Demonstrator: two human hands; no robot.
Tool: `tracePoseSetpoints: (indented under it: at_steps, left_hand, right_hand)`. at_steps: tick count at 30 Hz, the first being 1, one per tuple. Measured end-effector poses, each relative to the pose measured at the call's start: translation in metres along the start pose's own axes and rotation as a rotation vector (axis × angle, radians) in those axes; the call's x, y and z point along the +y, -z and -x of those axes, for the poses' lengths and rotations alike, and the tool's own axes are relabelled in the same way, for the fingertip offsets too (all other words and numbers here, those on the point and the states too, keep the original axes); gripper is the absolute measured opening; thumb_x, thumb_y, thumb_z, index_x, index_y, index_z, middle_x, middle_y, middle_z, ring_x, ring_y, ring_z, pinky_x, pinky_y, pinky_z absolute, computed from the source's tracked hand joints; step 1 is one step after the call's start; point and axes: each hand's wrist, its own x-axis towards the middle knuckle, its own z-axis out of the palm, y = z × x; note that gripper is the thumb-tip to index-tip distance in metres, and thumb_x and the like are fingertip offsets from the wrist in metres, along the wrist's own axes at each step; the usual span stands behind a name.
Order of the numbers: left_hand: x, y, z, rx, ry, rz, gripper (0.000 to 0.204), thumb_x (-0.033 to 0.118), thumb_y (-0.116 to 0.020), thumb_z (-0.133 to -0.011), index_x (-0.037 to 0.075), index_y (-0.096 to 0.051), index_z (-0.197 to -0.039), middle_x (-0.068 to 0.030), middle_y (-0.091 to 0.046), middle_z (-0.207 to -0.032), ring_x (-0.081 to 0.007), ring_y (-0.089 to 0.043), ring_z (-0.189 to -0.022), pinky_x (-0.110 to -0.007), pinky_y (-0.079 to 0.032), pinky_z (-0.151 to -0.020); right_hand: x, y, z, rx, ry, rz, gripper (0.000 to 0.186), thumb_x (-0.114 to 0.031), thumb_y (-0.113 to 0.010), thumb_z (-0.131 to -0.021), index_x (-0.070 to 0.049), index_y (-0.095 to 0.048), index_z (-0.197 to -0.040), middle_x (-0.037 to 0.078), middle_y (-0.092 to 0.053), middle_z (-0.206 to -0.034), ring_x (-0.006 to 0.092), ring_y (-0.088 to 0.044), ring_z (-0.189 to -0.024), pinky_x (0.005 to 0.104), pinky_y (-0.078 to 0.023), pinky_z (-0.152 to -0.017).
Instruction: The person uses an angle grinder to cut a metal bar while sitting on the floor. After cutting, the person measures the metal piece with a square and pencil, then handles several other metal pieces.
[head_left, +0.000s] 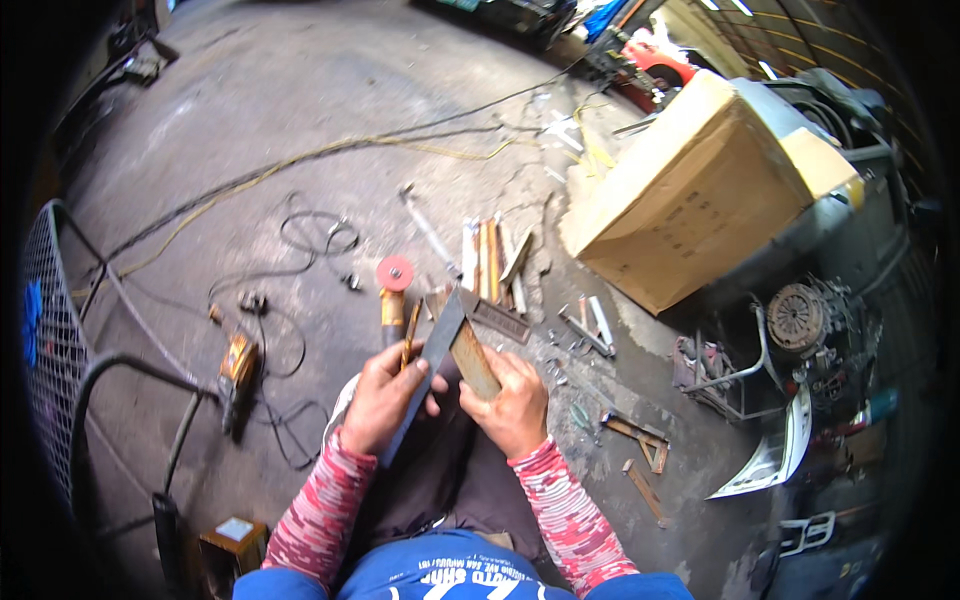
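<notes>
While the left hand (380, 398) is clenched around a long dark metal square (425, 375) together with a thin pencil-like stick (410, 338), the right hand (512, 405) grips a short rusty brown metal piece (474, 360) held against the blade of the square, both just above the person's lap. Red patterned sleeves cover both forearms. Just beyond the hands, on the stained grey concrete floor (300, 110), lies an angle grinder with a red disc (394, 275), and beside it a small bundle of short rusty metal bars (488, 258). To the left rests a yellow power drill (238, 368) with tangled dark cables (300, 240) looping around it, and a yellow cord (300, 160) runs across the floor further out. A wire mesh panel (50, 330) stands at the far left. To the right sits a large cardboard box (700, 190), with a rusty round machine part (798, 318) and a white panel (780, 450) below it. Small metal offcuts (640, 435) are scattered near the right knee. A small wooden box (232, 540) stands at the lower left.
</notes>
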Motion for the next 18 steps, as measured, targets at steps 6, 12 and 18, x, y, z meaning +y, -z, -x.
tracePoseSetpoints:
  at_steps: [6,12,18]
  left_hand:
    - [-0.004,-0.038,0.014,-0.079,-0.039,-0.055,0.043,0.010,-0.053,-0.110,-0.004,-0.046,-0.150,-0.0129,-0.074,-0.098,-0.0182,-0.074,-0.071,-0.028,-0.057,-0.059]
    - [-0.008,-0.026,0.050,0.104,0.055,-0.091,0.051,0.015,-0.055,-0.109,-0.005,-0.039,-0.153,-0.0176,-0.074,-0.100,-0.0246,-0.076,-0.071,-0.032,-0.061,-0.059]
    - [-0.008,-0.019,0.062,0.148,0.057,-0.077,0.051,0.015,-0.054,-0.109,-0.005,-0.037,-0.153,-0.0182,-0.073,-0.101,-0.0252,-0.077,-0.073,-0.031,-0.062,-0.059]
  right_hand:
    - [0.003,0.026,0.017,0.077,-0.047,-0.040,0.047,-0.022,-0.083,-0.075,-0.001,-0.076,-0.117,0.018,-0.074,-0.103,0.0382,-0.072,-0.094,0.0452,-0.058,-0.085]
    - [-0.005,0.007,0.025,-0.004,-0.025,-0.055,0.045,-0.023,-0.083,-0.075,-0.005,-0.077,-0.115,0.014,-0.076,-0.105,0.0365,-0.071,-0.093,0.0454,-0.057,-0.085]
    - [-0.007,-0.022,0.032,0.048,-0.128,-0.125,0.053,-0.018,-0.083,-0.072,-0.006,-0.063,-0.120,0.013,-0.074,-0.101,0.0367,-0.070,-0.093,0.0484,-0.056,-0.084]
